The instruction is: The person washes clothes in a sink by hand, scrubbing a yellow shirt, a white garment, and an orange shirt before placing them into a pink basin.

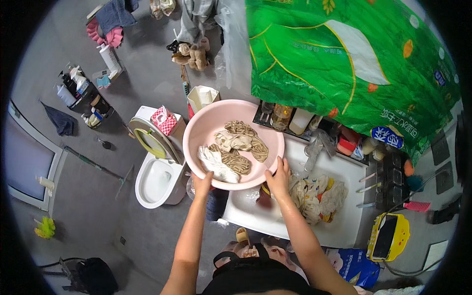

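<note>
Pink basin: the wide, round pink basin [199, 130] is in front of you at the centre, overlapping the sink's left end; whether it rests on the sink or is lifted clear, you cannot tell from here.
Your left hand: your left hand [202, 184] curls around the near-left rim, fingers partly hidden, gripping it.
Your right hand: your right hand [279, 178] grips the near-right rim, fingers bent along the outer wall.
Inside the basin: brown patterned cloths [256, 149] lie bunched, with a white cloth [220, 167] at lower left.
Sink: the white sink [246, 206] on your right holds a heap of pale printed fabric [314, 199].
Left of the basin: a white toilet [160, 179], lid raised.
Upper right: a large green plastic sheet [305, 59] hangs above the sink.
</note>
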{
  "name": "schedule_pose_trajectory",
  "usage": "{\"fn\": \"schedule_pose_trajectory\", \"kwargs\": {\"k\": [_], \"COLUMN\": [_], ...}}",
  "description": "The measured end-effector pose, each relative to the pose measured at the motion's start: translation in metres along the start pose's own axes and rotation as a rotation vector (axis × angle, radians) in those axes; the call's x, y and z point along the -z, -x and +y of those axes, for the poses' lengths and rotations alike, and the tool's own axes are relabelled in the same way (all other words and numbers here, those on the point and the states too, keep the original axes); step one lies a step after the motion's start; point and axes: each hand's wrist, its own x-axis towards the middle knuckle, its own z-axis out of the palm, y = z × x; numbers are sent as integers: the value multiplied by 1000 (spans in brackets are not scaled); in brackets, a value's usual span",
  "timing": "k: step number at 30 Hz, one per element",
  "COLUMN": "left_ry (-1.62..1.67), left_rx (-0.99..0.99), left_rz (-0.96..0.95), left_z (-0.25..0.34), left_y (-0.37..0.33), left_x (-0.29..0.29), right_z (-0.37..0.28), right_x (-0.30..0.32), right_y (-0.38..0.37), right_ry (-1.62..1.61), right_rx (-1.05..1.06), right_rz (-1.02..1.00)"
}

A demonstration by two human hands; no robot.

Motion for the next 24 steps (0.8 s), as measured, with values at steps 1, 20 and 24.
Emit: {"fn": "schedule_pose_trajectory", "kwargs": {"k": [1,20,24], "left_ry": [198,158,216], "left_rx": [435,168,126], "left_rz": [-78,-22,83], "left_z": [16,34,27], "left_y": [3,4,19], "left_x": [1,76,73], "right_z": [-9,-24,-65], "right_x": [-1,-39,-91], "right_y": [-1,-28,-52], "right_ry": [88,-348,266], "right_rx": [-126,279,88], "right_rz": [-128,-434,-665]}}
